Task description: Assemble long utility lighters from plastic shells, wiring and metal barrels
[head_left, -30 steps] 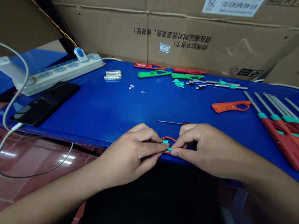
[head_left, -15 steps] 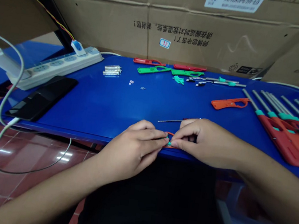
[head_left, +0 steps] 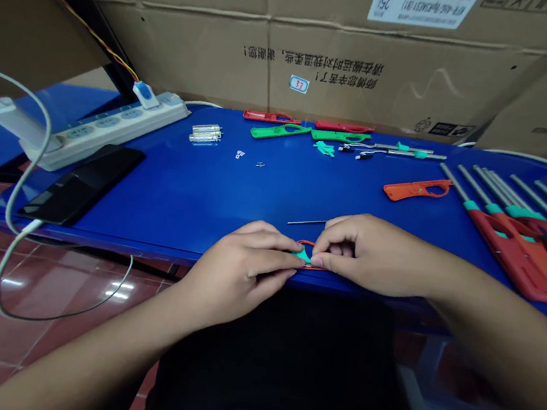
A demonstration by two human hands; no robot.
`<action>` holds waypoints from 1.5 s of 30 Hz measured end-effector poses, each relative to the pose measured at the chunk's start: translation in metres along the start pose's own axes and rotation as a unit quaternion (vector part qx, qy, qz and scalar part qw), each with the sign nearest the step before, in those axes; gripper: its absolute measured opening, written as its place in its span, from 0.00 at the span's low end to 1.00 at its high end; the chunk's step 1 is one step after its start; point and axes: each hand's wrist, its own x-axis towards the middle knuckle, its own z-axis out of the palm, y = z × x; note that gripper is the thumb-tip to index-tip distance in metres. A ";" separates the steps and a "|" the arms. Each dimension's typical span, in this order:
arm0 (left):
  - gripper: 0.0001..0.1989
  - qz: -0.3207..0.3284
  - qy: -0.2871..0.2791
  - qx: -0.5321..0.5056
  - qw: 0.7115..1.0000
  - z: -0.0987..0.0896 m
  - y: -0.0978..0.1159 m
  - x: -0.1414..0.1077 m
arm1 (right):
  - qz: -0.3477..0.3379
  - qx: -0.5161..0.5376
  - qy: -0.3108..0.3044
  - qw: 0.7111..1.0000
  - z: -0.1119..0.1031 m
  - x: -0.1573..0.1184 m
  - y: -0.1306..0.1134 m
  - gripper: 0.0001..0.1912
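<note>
Pinching one teal plastic piece (head_left: 303, 255)

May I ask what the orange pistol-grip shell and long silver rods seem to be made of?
The orange pistol-grip shell looks like moulded plastic: smooth, matte, rounded. The long silver rods look like metal, from their sheen.

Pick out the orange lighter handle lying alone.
The orange lighter handle, tubeless, lies alone, right of the green lighter handles and left of the piled red lighters.
</note>
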 end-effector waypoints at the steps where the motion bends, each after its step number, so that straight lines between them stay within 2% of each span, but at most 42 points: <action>1: 0.08 -0.002 0.003 0.002 1.000 0.001 0.000 -0.001 | -0.007 0.009 -0.006 1.000 -0.001 0.000 0.001 0.11; 11: 0.05 -0.064 -0.026 0.009 0.998 -0.001 0.005 -0.002 | -0.066 0.013 0.043 0.997 0.007 -0.007 0.000 0.09; 17: 0.04 -0.124 -0.081 -0.007 0.989 -0.007 0.013 0.000 | -0.084 0.001 0.064 0.994 0.016 -0.015 -0.004 0.09; 22: 0.03 -0.130 -0.084 -0.014 0.988 -0.009 0.015 0.001 | -0.117 -0.028 0.095 0.988 0.021 -0.016 -0.003 0.10; 29: 0.04 -0.101 -0.059 -0.008 0.993 -0.005 0.012 -0.004 | -0.069 0.029 0.054 0.996 0.017 -0.012 -0.002 0.09; 36: 0.04 -0.095 -0.045 -0.008 0.994 -0.002 0.013 -0.005 | -0.031 0.019 0.026 0.999 0.011 -0.008 -0.007 0.10; 42: 0.06 -0.090 -0.023 0.007 0.996 0.002 0.013 -0.008 | 0.014 0.052 0.012 0.998 0.011 -0.006 -0.010 0.08; 45: 0.15 -0.111 -0.025 0.034 0.993 -0.003 0.012 -0.006 | 0.026 0.045 0.024 0.998 0.014 -0.004 -0.012 0.08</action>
